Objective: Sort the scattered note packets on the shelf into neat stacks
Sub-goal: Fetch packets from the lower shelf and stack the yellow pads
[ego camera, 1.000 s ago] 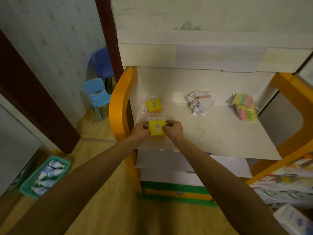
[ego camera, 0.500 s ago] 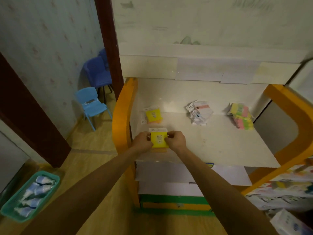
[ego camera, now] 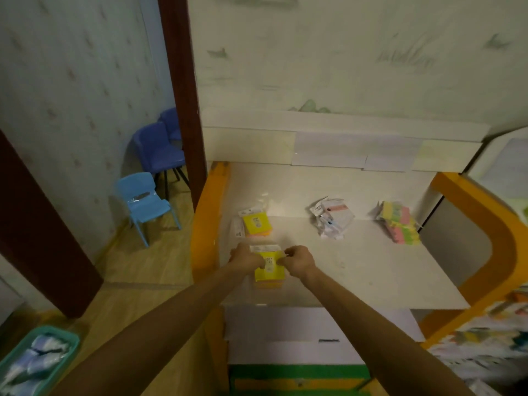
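— Standing by the shelf (ego camera: 371,270), what do you see on it?

— Pale white board between orange side rails (ego camera: 485,232). Both hands are at the front left, close together on one yellow note packet (ego camera: 270,270): the left hand (ego camera: 247,258) pinches its left edge, the right hand (ego camera: 297,260) its right, fingers curled round it. The packet sits low over the board; I can't tell whether it touches.

— And the others?

— Another yellow packet (ego camera: 255,224) lies just behind it. A white pile (ego camera: 331,221) sits mid-shelf toward the back, and a pink, green and yellow stack (ego camera: 400,224) lies at the right, well apart.

— The room?

— Wallpapered walls, a dark red doorframe (ego camera: 183,95), wooden floor. A light blue chair (ego camera: 143,201) and darker blue chairs (ego camera: 158,150) stand at the left, and a teal basket (ego camera: 37,361) sits on the floor.
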